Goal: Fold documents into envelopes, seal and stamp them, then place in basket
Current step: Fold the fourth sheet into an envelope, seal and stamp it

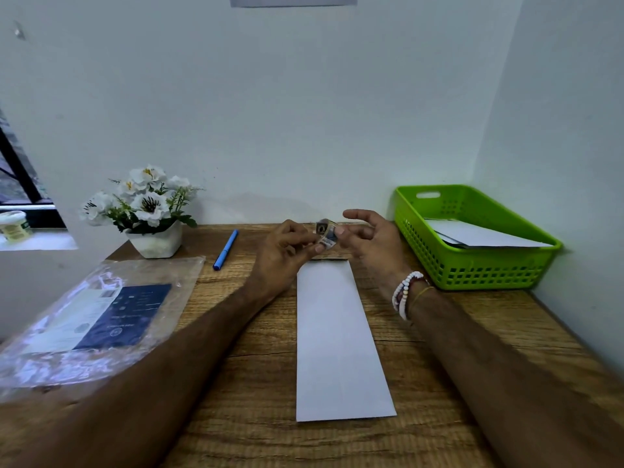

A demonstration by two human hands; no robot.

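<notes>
Grip of left hand (287, 246) and right hand (373, 243) pinches, seemingly, a stamp strip (327, 235) above the envelope (337, 339).

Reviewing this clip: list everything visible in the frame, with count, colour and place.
envelope: one, white, flat at the table's middle
strip of stamps: one, dark and pale print, held above the envelope's far end
basket: one, green, far right corner of the table
papers: a few, white, lying in the basket
pen: one, blue, far side of the table, left of the hands
flower pot: one, white with white flowers, far left corner
plastic bag: one, clear, holding a blue-and-white document, table's left
jar: one, pale, on the window sill
table: one, wood-brown
bracelets: several, beaded, right wrist
left hand: pinches the strip
right hand: pinches the strip
</notes>
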